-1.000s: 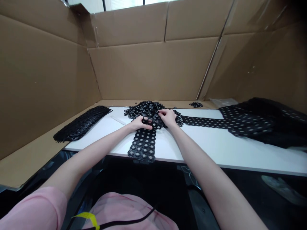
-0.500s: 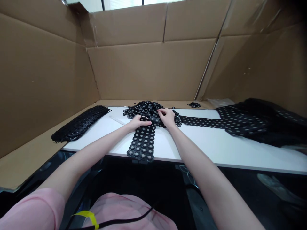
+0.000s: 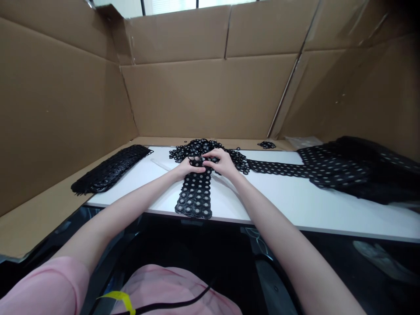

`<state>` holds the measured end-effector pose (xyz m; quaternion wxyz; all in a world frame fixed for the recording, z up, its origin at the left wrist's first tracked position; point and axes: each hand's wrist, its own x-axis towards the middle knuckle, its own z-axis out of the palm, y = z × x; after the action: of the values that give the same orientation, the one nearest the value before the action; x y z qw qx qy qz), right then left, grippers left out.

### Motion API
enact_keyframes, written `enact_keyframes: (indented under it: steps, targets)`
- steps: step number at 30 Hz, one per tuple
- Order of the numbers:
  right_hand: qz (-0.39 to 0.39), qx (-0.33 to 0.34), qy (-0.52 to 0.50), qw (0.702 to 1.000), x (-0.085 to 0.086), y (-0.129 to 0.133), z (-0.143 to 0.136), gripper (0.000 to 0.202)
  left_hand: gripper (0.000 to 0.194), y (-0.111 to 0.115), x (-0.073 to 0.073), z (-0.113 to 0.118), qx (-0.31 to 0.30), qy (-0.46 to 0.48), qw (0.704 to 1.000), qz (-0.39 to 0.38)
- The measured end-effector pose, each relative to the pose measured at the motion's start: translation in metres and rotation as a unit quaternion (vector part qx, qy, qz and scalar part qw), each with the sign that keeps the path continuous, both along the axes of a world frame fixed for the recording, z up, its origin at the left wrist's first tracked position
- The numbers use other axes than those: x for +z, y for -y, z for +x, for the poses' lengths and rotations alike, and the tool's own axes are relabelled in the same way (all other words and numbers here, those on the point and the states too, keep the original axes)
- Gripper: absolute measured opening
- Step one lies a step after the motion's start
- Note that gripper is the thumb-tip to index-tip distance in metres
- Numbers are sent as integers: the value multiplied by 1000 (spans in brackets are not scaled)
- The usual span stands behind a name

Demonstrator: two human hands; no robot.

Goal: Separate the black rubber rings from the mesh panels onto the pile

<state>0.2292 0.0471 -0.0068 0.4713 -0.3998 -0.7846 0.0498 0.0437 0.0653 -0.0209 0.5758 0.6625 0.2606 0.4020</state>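
brown cardboard walls (image 3: 197, 96) | white tabletop (image 3: 311, 197) | bright window (image 3: 173, 5) above far wall

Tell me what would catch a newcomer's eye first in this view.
Mid-table, the left hand holds a dotted black strip, the right hand close against it, before a heap of black rings. Then the dark mesh bundle at the right, and the tall cardboard wall behind the white table.

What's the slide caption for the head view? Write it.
Left hand and right hand meet at a black dotted strip on a white table, a heap of small black rings behind.
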Motion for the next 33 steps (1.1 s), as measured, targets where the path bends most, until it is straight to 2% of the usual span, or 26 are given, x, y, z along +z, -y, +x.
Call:
enact_keyframes:
  steps: [3, 6, 9, 12, 18, 23, 27, 33]
  targets:
    - [20, -1, -8, 1000, 0, 0, -1, 16, 31, 0, -1, 1, 4, -17, 999, 27]
    - [27, -4, -9, 1000, 1, 0, -2, 12, 34, 0, -2, 4, 10, -22, 999, 42]
    - [6, -18, 26, 999, 1, 2, -6, 11, 34, 0, -3, 5, 20, -33, 998, 55]
    - [-8, -59, 53, 997, 1, 4, -12, 18, 30, 0, -3, 5, 33, -47, 997, 55]
    - [-69, -109, -7, 992, -3, 3, -20, 25, 33, -1, -5, 4, 28, -68, 995, 61]
    - [-114, -83, -68, 988, -5, -5, -18, 21, 37, -3, -4, 4, 19, -61, 996, 62]
    - [-121, -57, -88, 987, -5, -7, -17, 20, 41, -2, -3, 4, 18, -52, 997, 50]
    - [-130, -68, -109, 983, -2, -5, -20, 20, 41, 0, 0, 5, 8, -40, 999, 28]
